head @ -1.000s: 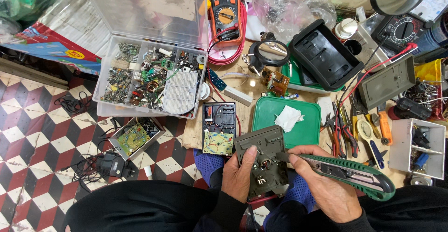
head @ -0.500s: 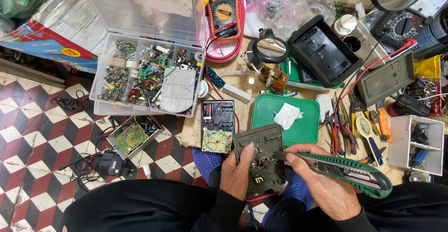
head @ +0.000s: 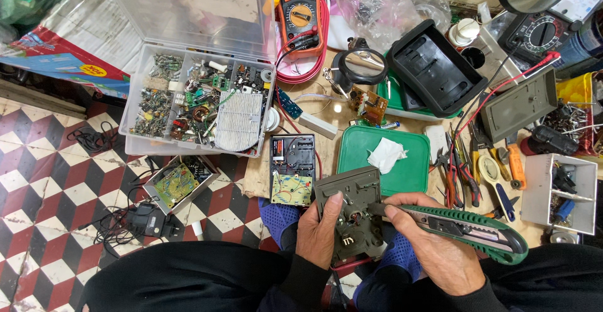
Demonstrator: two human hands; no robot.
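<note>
Head view looks straight down: at the bottom centre of the frame the left hand [head: 321,231] grasps a grey plastic device casing [head: 350,215] from its left edge, thumb laid on its face. The right hand [head: 433,246] is clenched around a green utility knife [head: 468,226], whose tip rests on the casing's open inside. Both hands hover over the person's dark-clothed lap.

Just above the casing lies an open black meter housing [head: 293,169] showing its circuit board, and to its right a green square lid [head: 389,155] with a crumpled white tissue [head: 385,154] on it. Pliers and screwdrivers [head: 468,167] lie at centre right, beside a small white parts tray [head: 561,193].

On the left, the floor is red, black and white patterned tile [head: 56,199], with a loose circuit board [head: 179,183] and tangled black cables [head: 135,221] on it. Higher up sits a clear compartment box [head: 201,102] full of electronic components, lid raised. At the top centre an orange multimeter [head: 300,10] rests, with a magnifier [head: 359,67] and an empty black case [head: 436,67] to its right.
</note>
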